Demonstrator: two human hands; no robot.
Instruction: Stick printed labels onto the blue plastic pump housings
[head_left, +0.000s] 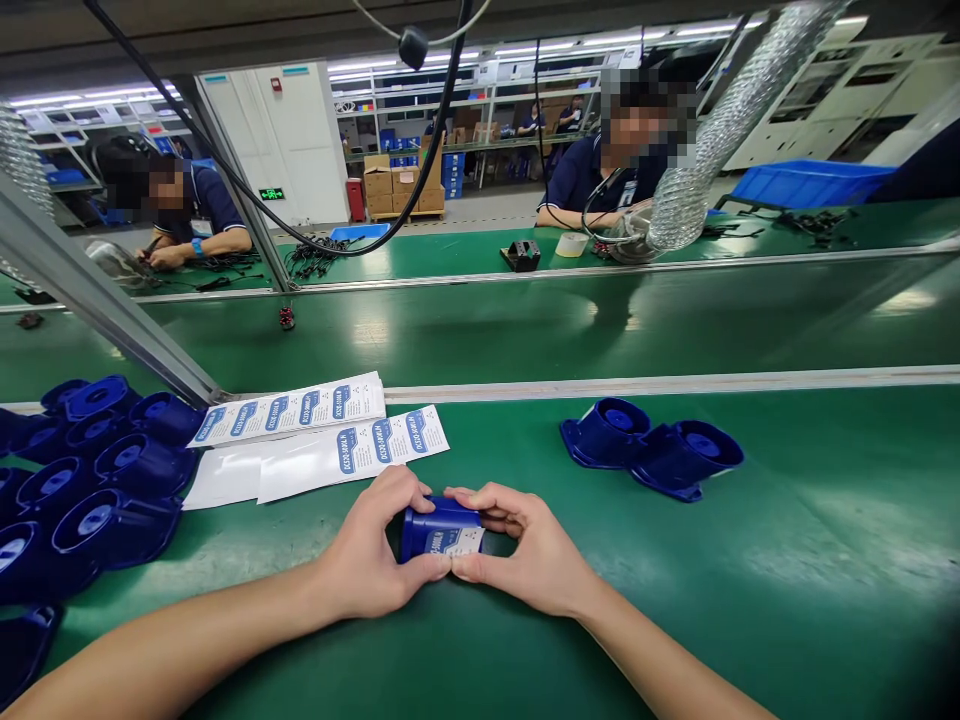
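Between my two hands lies a blue plastic housing (439, 518) on its side, with a white and blue printed label (465, 541) on its curved wall. My left hand (382, 545) grips the housing's left end, its thumb at the label's lower edge. From the right, my right hand (532, 550) closes round the other end, with its thumb on the label too. Both thumb tips meet at the front. Sheets of the same labels (289, 410) rest just beyond my left hand; a second strip (352, 455) overlaps near them.
Many blue housings (97, 515) crowd the bench at the left. Two more housings (679, 455) stand at the right. A metal post (112, 290) slants down on the left, and a rail (600, 385) runs behind the labels. Two co-workers (577, 180) sit across the line.
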